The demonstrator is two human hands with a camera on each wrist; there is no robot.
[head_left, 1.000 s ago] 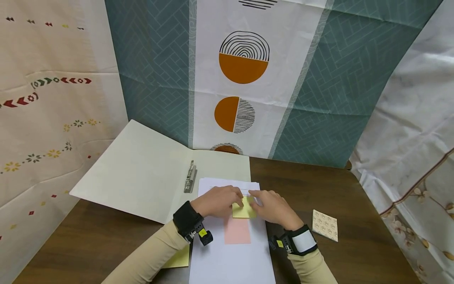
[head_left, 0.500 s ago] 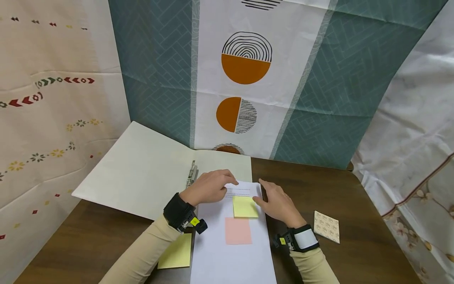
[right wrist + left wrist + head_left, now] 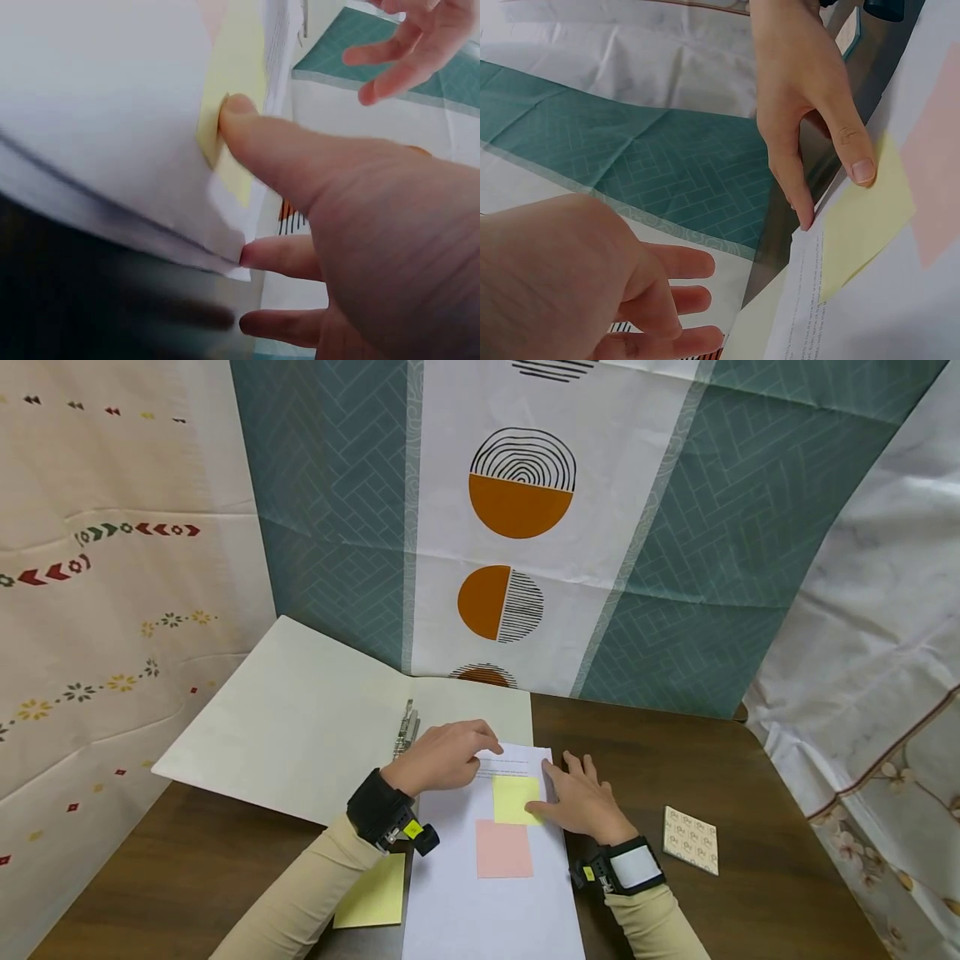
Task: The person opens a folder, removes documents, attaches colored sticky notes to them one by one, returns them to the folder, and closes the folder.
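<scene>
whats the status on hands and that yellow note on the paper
Left hand empty. Right hand: thumb on yellow sticky note. Thumb hides part of its right edge.

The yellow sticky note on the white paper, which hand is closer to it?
The right hand: its thumb touches the yellow sticky note. The left hand is apart from it, off to its left.

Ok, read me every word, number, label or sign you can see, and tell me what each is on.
No text is legible.
White paper: printed lines near its far edge, too small to read.
Patterned square: small repeated marks, too small to tell whether they are letters.
Yellow note, pink note: no writing visible.
</scene>
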